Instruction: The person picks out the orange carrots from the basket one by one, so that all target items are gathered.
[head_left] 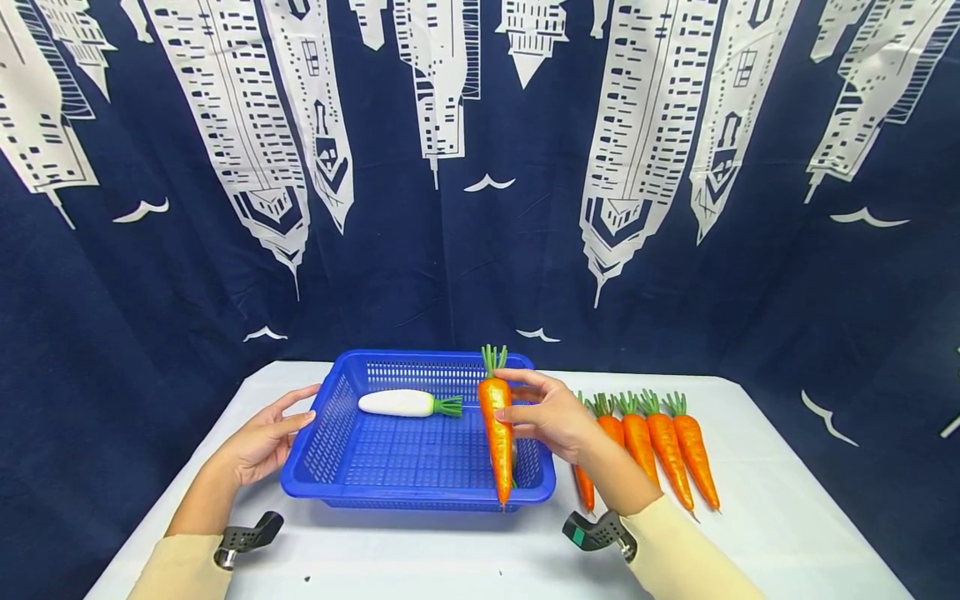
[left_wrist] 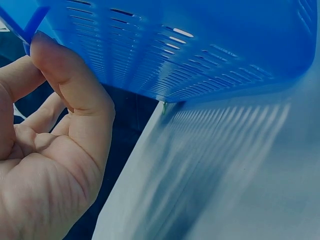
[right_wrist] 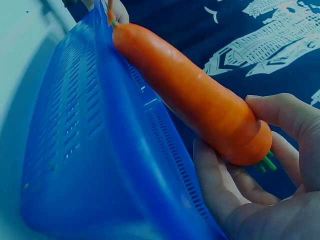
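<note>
A blue plastic basket (head_left: 420, 502) with slotted sides is in front of me on the white table. My left hand (head_left: 264, 437) grips its left rim, the thumb (left_wrist: 75, 75) on the near side in the left wrist view. Over the basket's right end, my right hand (head_left: 546, 415) holds an orange carrot (head_left: 496, 433) near its thick top, green stems up and tip toward me. In the right wrist view the carrot (right_wrist: 185, 90) slants between thumb and fingers. A white radish (head_left: 397, 402) with green stems lies inside at the back left. Another item behind the carrot is mostly hidden.
Several carrots (head_left: 662, 446) lie side by side right of the basket, partly behind my right forearm. The white table (head_left: 420, 558) ends at a dark blue curtain (head_left: 450, 275) with white buildings and birds. Small dark specks mark the table's front.
</note>
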